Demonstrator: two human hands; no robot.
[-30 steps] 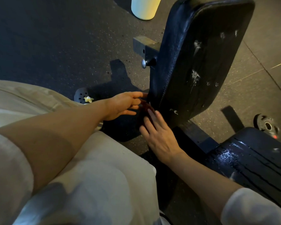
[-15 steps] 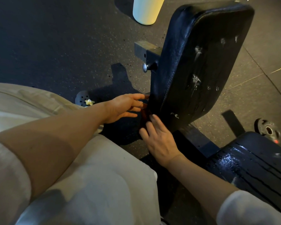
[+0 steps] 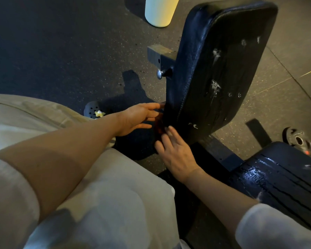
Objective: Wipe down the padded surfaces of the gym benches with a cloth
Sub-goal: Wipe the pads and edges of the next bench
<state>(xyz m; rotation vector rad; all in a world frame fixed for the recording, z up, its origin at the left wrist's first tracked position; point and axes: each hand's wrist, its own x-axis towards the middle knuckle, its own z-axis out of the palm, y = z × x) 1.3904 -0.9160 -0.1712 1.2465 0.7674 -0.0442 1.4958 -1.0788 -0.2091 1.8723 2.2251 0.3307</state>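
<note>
- Cloth (image 3: 159,125), dark red, sits at the backrest (image 3: 221,69) pad's lower left corner, between both hands.
- Left hand (image 3: 138,117): grip wide, fingers straight, touching the pad's edge.
- Right hand (image 3: 176,151): grip wide, fingertips on the cloth.

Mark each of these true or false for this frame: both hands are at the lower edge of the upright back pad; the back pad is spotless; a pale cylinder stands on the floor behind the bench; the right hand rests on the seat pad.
1. Both the left hand and the right hand are at the lower edge of the upright back pad. True.
2. The back pad is spotless. False: whitish marks dot its face.
3. A pale cylinder stands on the floor behind the bench. True.
4. The right hand rests on the seat pad. False: it is at the back pad's bottom corner, away from the seat pad.
</note>
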